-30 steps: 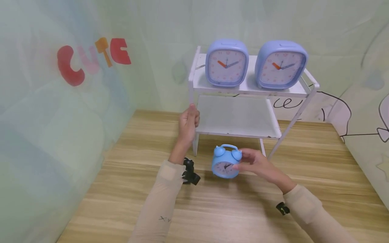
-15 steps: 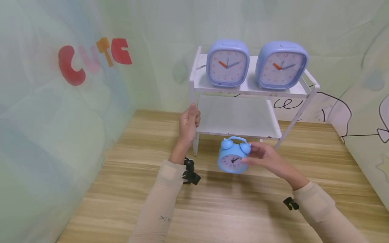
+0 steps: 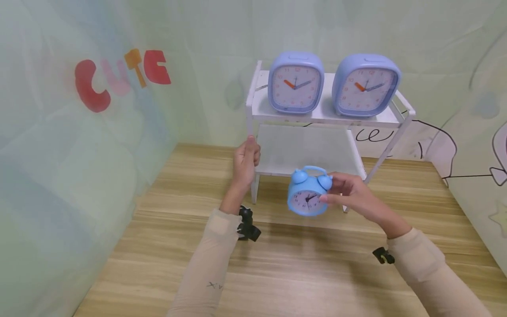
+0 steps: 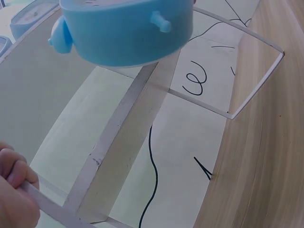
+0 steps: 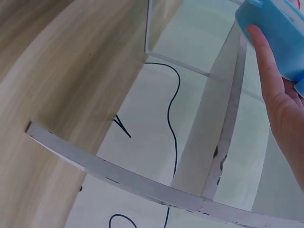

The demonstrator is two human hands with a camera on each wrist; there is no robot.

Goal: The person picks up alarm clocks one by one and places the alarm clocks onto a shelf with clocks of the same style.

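Note:
A light blue twin-bell alarm clock point(image 3: 307, 201) is lifted off the floor, in front of the lower shelf's front edge. My right hand point(image 3: 358, 198) pinches it at its right side, thumb at the front rim. In the right wrist view the same alarm clock point(image 5: 280, 38) shows beyond the hand, a finger along its body. My left hand point(image 3: 244, 164) grips the left front leg of a white two-tier rack point(image 3: 305, 147). The left wrist view shows that hand point(image 4: 16, 190) at the lower left and the alarm clock's underside with its small feet above.
Two periwinkle square alarm clocks point(image 3: 296, 90) stand side by side on the rack's top shelf, the right one point(image 3: 366, 90) turned slightly. Below is a wood-grain floor point(image 3: 285, 268). A printed backdrop point(image 3: 214, 79) closes off the back and sides.
My right hand has raised the light blue alarm clock up and to the right, from near the floor towards the lower shelf. The left hand has stayed on the rack leg.

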